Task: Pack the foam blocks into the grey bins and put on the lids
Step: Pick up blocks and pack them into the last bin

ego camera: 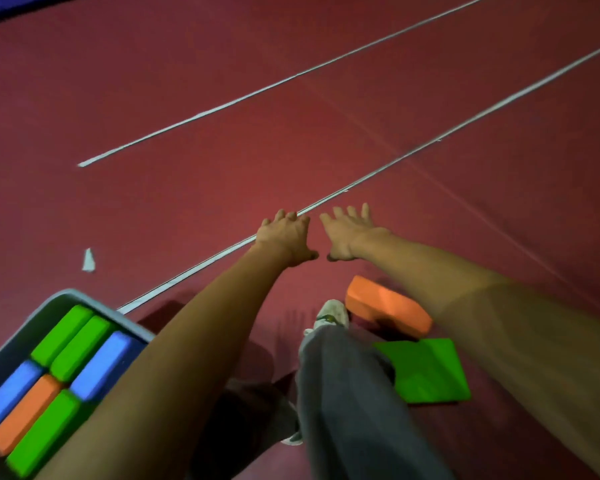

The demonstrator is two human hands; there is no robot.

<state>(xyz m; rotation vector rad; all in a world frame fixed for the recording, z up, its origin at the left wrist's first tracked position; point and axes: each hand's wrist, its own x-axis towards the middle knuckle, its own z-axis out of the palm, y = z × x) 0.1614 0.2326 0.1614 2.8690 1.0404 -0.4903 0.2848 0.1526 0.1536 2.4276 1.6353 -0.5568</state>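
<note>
A grey bin sits at the lower left, without a lid, packed with several green, blue and orange foam blocks. An orange foam block and a green foam block lie loose on the red floor at the lower right, beside my leg. Both arms stretch forward over the floor. My left hand and my right hand are side by side, fingers spread, palms down, holding nothing. No lid is in view.
The red floor carries two white lines running diagonally. A small white scrap lies left of centre. My grey trouser leg and white shoe stand between the bin and the loose blocks.
</note>
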